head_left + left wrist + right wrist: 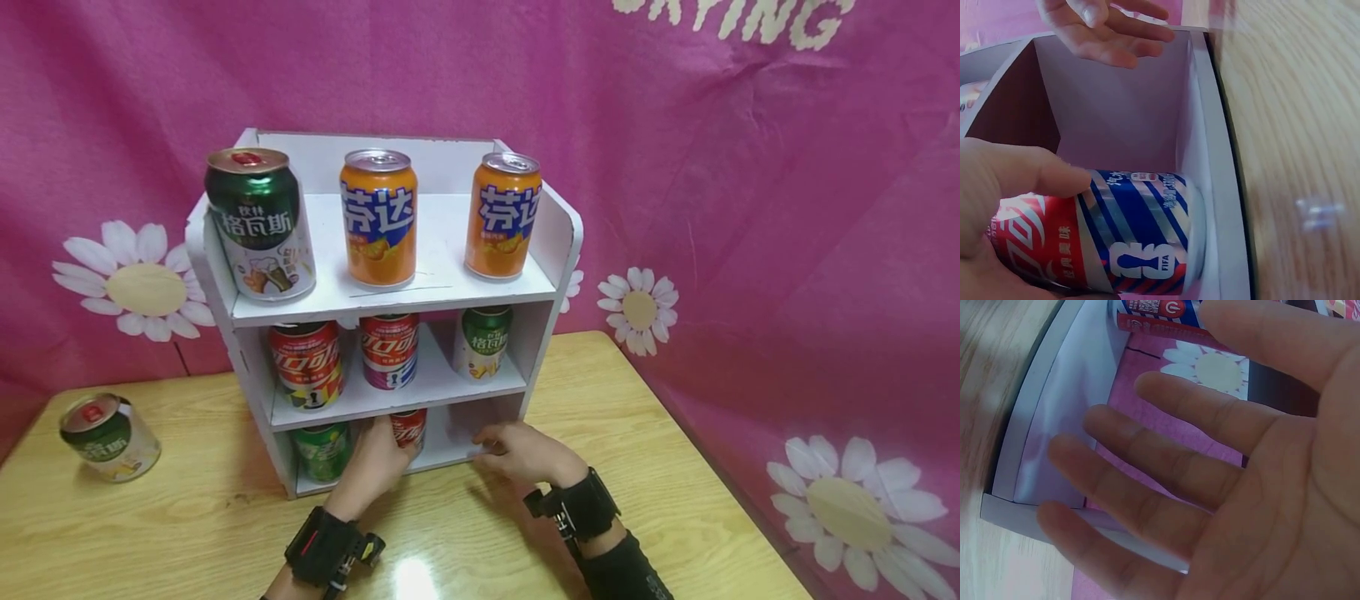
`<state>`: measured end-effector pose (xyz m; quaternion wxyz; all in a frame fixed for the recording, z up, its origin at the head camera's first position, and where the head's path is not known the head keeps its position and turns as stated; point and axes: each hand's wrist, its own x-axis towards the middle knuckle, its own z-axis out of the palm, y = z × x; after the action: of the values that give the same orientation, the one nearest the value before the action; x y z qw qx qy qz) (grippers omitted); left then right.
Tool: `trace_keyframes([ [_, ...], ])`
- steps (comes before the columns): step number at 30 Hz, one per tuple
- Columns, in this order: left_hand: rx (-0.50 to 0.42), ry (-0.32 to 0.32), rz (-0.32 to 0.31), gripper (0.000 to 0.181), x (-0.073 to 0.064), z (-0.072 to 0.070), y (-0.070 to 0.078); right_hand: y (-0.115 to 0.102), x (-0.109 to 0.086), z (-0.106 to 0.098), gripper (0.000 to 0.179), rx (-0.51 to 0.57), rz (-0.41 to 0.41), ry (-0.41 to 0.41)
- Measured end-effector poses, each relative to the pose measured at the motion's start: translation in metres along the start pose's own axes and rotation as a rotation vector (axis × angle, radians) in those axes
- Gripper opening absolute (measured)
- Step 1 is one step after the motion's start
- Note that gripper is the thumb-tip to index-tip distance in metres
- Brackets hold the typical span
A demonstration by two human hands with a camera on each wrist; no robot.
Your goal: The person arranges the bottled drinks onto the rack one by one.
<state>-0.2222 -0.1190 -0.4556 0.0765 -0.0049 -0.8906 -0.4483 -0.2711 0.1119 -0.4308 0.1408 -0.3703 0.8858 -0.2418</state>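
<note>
My left hand [373, 463] reaches into the bottom level of a white shelf [450, 433] and grips a red cola can [411, 427] round its side. In the left wrist view the cola can [1141, 234] stands with its striped blue lower end at the shelf board, thumb across it. To its left is a green can [323, 452]. Beside the right end of the same level is my right hand [534, 454], holding nothing. Its fingers [1147, 440] are spread and fairly straight in the right wrist view.
On the top level stand a green-and-white can [262, 225] and two orange soda cans [380, 221]. Two red cola cans [307, 362] and a green-and-white can [483, 343] occupy the middle. Another green-and-white can [111, 437] stands on the wooden table [187, 533] at left, before a pink curtain [712, 208].
</note>
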Motion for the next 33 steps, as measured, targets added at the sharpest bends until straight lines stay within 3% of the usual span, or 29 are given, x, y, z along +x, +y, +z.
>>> trace_keyframes([
  [5, 0.001, 0.016, 0.004, 0.063, -0.0002, 0.0007, 0.0003, 0.0008, 0.0002, 0.0001, 0.030, -0.006, -0.005, 0.000],
  [13, 0.119, 0.128, 0.040, 0.059, -0.0025, 0.0056, 0.0028, -0.0003, -0.0005, -0.0010, 0.030, -0.008, -0.019, 0.003],
  [20, 0.154, 0.177, 0.063, 0.064, -0.0039, 0.0087, 0.0022, -0.0002, -0.0002, -0.0009, 0.030, -0.013, -0.004, 0.000],
  [26, 0.155, 0.183, 0.065, 0.064, -0.0045, 0.0089, 0.0019, -0.0005, -0.0006, -0.0010, 0.031, -0.008, -0.004, -0.001],
  [33, 0.132, 0.133, 0.033, 0.062, -0.0061, 0.0063, 0.0027, -0.0006, -0.0012, -0.0007, 0.031, -0.001, -0.010, 0.000],
])
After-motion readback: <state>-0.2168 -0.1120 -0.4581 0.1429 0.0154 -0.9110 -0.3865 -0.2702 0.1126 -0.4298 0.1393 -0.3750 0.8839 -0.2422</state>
